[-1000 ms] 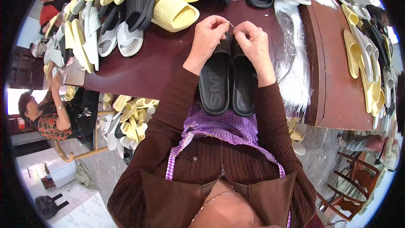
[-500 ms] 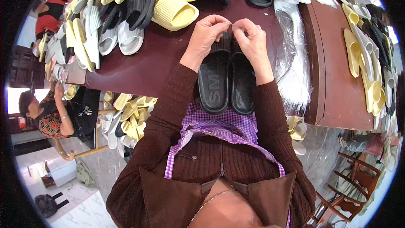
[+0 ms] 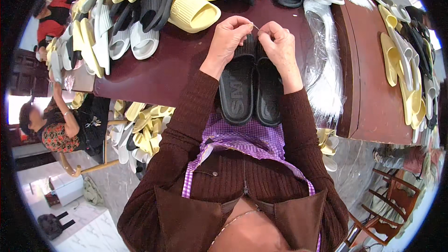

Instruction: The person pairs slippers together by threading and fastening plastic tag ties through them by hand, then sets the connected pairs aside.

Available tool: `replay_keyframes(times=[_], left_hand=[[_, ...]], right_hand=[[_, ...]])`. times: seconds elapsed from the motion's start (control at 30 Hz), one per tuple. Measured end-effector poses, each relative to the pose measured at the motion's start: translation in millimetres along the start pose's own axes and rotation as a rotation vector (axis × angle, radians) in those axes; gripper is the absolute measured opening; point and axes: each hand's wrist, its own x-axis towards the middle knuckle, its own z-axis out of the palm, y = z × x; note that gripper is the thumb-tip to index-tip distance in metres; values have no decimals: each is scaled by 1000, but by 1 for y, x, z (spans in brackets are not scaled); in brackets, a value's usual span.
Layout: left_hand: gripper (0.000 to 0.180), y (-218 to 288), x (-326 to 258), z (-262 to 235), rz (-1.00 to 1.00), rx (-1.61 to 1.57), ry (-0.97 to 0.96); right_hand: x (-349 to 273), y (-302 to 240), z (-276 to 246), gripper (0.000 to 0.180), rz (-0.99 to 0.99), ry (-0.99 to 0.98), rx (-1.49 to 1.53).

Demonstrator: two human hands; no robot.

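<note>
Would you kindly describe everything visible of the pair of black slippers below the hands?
The pair of black slippers looks like rubber or foam, with embossed footbeds; the left one's strap shows ribs. They lie side by side, soles down, toes away from the person, heels apparently overhanging the table above the purple apron. The left hand and right hand partly hide the straps; contact is unclear.

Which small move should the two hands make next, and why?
Perhaps the left hand and right hand should ease their fingertips slightly closer together. Both are pinched, with what looks like a thin strand crossing the narrow gap between them, at the far end of the paired black slippers.
</note>
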Motion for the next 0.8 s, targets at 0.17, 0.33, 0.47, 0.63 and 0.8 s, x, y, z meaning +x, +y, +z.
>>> replay_keyframes(times=[0.17,0.33,0.47,0.63,0.8], left_hand=[[4,0,-1,1,-2,16,6],[4,1,1,-3,-23,-4,-53],[4,-1,0,-4,-9,-6,-66],[3,-5,-7,10,69,65,66],[5,-18,-13,20,418,487,239]], right_hand=[[0,-5,-2,6,36,-15,37],[-1,-2,-1,5,-31,16,-22],[-3,-5,0,5,-43,4,-30],[-6,-4,1,5,-55,30,-81],[-6,-4,4,5,-31,59,-141]])
